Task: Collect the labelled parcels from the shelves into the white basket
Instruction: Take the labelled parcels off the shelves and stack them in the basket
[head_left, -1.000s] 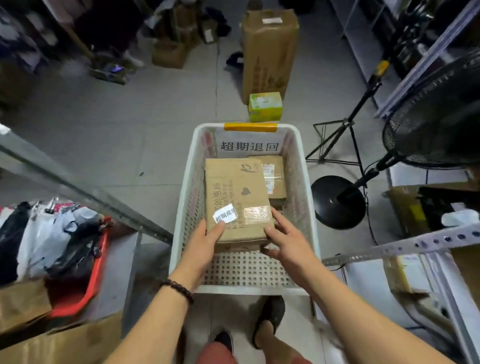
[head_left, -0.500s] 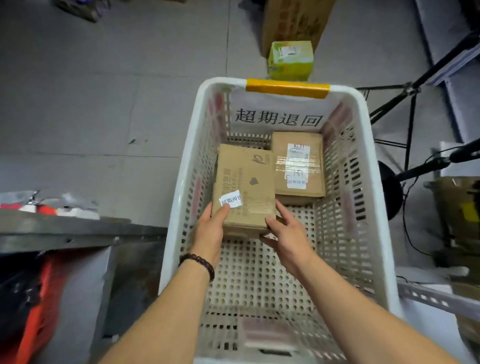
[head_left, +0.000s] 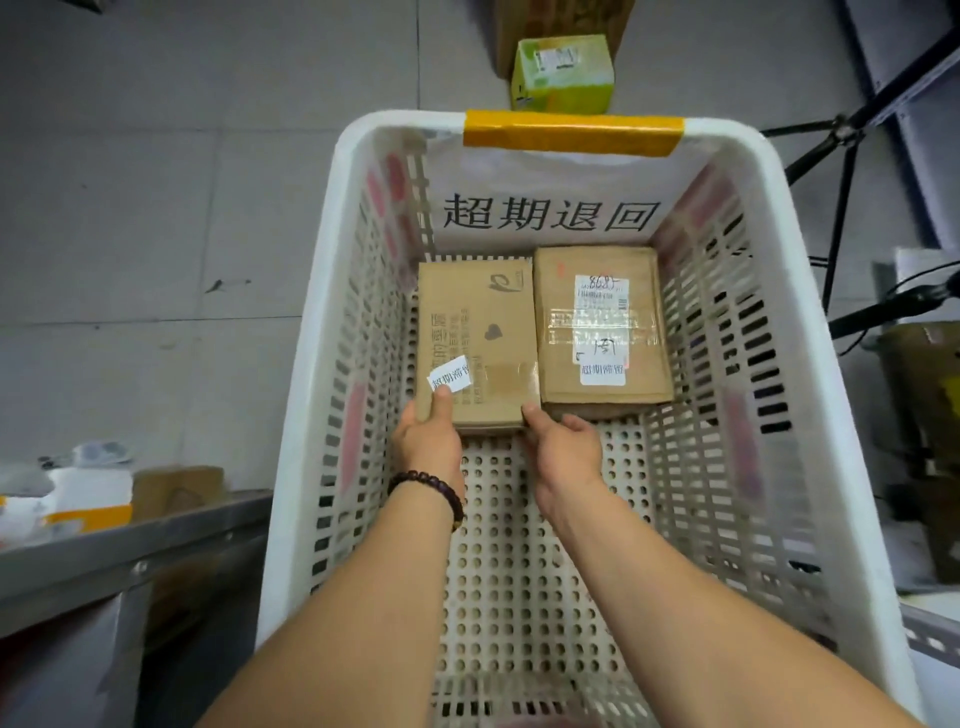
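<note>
Down at the far end of the white basket (head_left: 311, 389), the brown parcel (head_left: 478, 332) sits low, just beside a second parcel (head_left: 602, 322); whether it rests fully on the basket floor I cannot tell. Both hands hold its near edge. The left hand (head_left: 428, 441) pinches the near-left corner, thumb on top by the white label (head_left: 449, 375). The right hand (head_left: 563, 452) curls round the near-right corner, thumb against the card. Judging by that two-corner hold, the box is stiff and fairly light. Bare cardboard should grip well; the taped patch is likely slicker. Edges and corners are the sensible holds, not the loose-looking label.
</note>
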